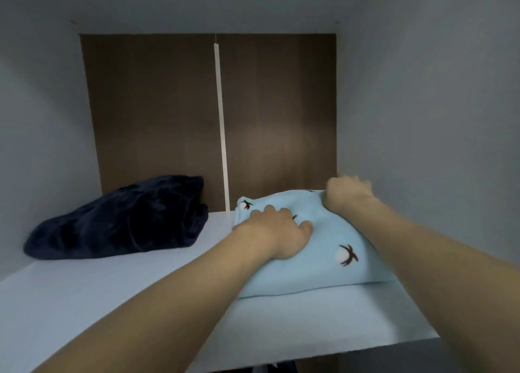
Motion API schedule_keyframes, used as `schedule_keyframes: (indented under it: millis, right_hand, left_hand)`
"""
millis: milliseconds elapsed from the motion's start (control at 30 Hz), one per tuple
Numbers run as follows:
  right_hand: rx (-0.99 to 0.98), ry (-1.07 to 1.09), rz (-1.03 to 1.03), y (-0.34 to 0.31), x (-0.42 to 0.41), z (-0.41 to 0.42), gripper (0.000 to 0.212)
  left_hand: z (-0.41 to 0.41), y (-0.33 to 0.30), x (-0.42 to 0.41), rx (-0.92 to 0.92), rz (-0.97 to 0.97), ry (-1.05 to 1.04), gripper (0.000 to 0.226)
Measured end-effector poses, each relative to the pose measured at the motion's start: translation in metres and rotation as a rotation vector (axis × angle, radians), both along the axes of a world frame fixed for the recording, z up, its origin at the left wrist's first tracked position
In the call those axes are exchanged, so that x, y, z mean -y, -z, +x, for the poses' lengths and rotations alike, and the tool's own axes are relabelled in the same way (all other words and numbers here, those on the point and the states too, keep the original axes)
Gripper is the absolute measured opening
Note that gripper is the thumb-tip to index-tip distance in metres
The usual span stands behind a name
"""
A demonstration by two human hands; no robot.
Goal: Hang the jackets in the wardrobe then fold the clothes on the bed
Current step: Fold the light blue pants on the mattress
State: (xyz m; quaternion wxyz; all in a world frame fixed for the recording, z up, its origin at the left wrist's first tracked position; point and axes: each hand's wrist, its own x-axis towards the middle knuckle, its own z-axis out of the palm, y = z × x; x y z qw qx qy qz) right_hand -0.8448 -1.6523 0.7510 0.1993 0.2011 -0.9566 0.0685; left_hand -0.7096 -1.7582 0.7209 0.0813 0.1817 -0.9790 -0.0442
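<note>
Shelf [84, 302] | left hand [277, 232] flat on folded blanket [323, 260] | right hand [347, 194] grips it

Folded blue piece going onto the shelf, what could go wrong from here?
1. The light blue folded garment sits near the shelf front edge; it may slide off if released early.
2. The left hand pressing could rumple the fold.
3. Pushing sideways could hit the dark navy garment.

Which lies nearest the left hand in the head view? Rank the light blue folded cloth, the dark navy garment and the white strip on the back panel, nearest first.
1. Light blue folded cloth, under the left hand.
2. White strip, behind, upright on the brown panel.
3. Dark navy garment, left on the shelf.
The last two are close; ranking uncertain.
</note>
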Motion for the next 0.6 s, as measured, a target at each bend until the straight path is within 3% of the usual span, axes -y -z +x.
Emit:
schedule_keyframes:
  millis: [67, 133, 267, 600]
  right_hand:
    - [-0.022, -0.047, 0.025, -0.009, 0.006, -0.008, 0.030]
    - [0.112, -0.055, 0.013, -0.012, 0.011, -0.020, 0.028]
    - [0.281, -0.058, 0.025, 0.002, 0.015, -0.053, 0.046]
    - [0.297, -0.086, -0.047, 0.030, 0.033, -0.146, 0.053]
  left_hand:
    - [-0.025, 0.004, 0.001, 0.022, -0.031, -0.015, 0.070]
    - [-0.049, 0.005, 0.004, 0.044, -0.043, -0.014, 0.068]
    - [-0.089, 0.005, 0.014, 0.033, 0.007, -0.046, 0.063]
    - [-0.152, 0.011, 0.027, -0.052, 0.123, -0.064, 0.053]
